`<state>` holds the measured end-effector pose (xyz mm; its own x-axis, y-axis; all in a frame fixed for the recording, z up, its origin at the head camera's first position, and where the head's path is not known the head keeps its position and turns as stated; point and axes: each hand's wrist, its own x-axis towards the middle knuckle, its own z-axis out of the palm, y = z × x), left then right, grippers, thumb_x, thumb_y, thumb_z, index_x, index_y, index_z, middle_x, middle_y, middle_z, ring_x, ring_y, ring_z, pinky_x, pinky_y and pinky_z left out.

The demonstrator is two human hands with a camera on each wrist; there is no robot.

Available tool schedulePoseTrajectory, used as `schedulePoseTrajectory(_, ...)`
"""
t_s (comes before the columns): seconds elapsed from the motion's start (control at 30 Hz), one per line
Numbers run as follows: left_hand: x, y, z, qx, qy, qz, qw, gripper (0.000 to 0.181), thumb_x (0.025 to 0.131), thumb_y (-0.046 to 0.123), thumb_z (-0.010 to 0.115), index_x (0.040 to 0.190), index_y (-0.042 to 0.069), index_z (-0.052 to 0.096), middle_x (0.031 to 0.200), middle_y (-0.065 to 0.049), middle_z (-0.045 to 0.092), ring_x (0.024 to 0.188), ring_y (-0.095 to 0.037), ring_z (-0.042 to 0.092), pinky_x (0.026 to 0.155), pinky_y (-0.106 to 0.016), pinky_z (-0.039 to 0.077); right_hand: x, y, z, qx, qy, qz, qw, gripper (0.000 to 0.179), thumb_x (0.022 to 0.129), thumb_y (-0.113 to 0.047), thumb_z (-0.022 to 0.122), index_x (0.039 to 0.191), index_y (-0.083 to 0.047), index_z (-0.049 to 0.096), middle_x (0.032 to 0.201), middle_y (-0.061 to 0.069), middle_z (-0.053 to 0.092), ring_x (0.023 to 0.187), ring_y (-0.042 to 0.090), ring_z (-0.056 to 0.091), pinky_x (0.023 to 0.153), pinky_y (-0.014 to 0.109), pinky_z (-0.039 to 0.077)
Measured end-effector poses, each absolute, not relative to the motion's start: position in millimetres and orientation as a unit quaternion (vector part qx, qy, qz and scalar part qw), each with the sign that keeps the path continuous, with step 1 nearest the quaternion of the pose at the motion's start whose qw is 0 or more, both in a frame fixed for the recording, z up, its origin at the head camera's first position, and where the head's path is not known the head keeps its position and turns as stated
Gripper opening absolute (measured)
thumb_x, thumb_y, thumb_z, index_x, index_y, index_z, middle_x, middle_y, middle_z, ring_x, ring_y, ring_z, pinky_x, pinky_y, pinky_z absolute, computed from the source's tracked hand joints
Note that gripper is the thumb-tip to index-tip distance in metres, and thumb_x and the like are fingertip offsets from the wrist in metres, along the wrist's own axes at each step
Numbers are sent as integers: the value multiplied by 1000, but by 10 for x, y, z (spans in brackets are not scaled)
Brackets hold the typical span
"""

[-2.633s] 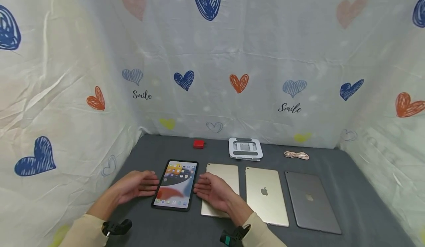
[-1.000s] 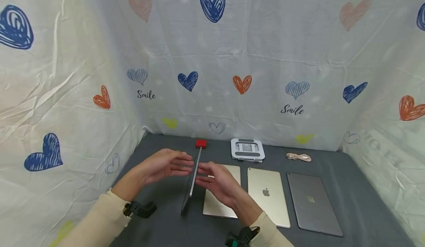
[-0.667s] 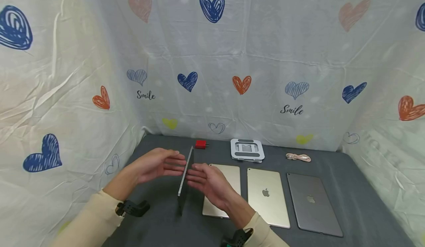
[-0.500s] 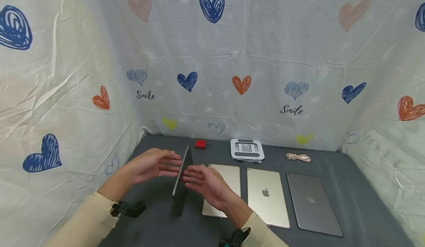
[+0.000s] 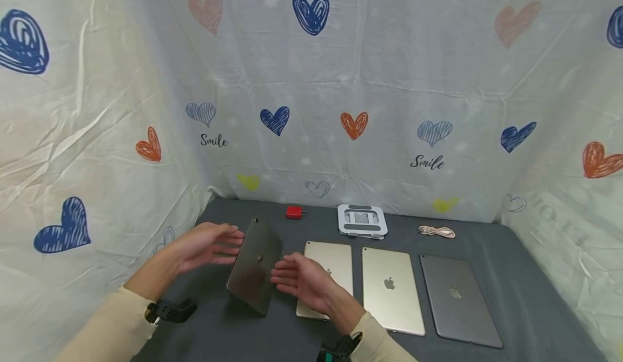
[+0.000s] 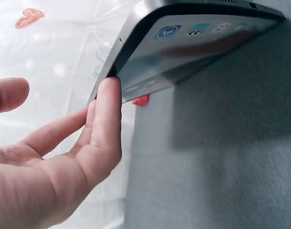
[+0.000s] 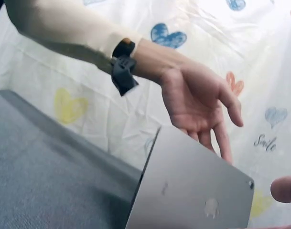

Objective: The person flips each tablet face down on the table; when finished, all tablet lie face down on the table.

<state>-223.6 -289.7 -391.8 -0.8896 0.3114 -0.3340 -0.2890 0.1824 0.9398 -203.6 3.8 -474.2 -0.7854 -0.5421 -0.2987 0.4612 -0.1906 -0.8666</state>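
A dark grey tablet [image 5: 255,267] stands tilted on its right long edge, its back with a camera and apple logo facing up and right. Straight fingers of my left hand [image 5: 206,245] support its raised left edge from the screen side; in the left wrist view those fingertips [image 6: 109,88] lie against that edge, and app icons show on the lit screen [image 6: 183,57]. My right hand [image 5: 309,283], fingers extended, is beside the tablet's lower right edge, over part of a gold tablet [image 5: 336,256]. Only a thumb [image 7: 285,189] of it shows in the right wrist view.
Another gold tablet [image 5: 391,291] and a flat grey tablet [image 5: 459,297] lie face down to the right. Behind them are a red charger plug [image 5: 293,212], a folded white stand [image 5: 362,221] and a coiled cable [image 5: 437,231]. A heart-printed curtain [image 5: 311,80] surrounds the dark table.
The tablet lay flat, screen up, then was stood on edge and turned over; now it tips left, back upward. My left hand has moved left with its raised edge.
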Motion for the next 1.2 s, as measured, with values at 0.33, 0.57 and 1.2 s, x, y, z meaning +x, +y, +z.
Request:
schedulePoseTrajectory(0.33, -2251, -3048, -4101, -28, 744, 622, 245, 56, 116, 29, 48, 151, -14, 49, 158, -29, 54, 126, -30, 67, 105, -49, 63, -2049, 98, -4932, -12, 563, -765, 312, 65, 110, -29, 50, 154, 19, 45, 156, 37, 53, 150, 51, 51, 130, 58, 41)
schedulePoseTrajectory(0.57, -2286, -3106, -4285, -45, 736, 630, 246, 61, 116, 31, 46, 154, -16, 44, 158, -30, 53, 125, -31, 67, 103, -49, 63, -2038, 119, -4944, -17, 566, -765, 307, 63, 110, -29, 51, 151, 18, 47, 152, 35, 58, 147, 50, 55, 128, 58, 43)
schedulePoseTrajectory(1.2, -2408, -2918, -4682, -91, 742, 626, 221, 56, 113, 28, 50, 147, -17, 49, 145, -32, 61, 119, -37, 69, 97, -52, 65, -2010, 285, -4900, -34, 576, -760, 300, 67, 111, -29, 50, 154, 21, 40, 158, 36, 49, 155, 53, 43, 133, 60, 34)
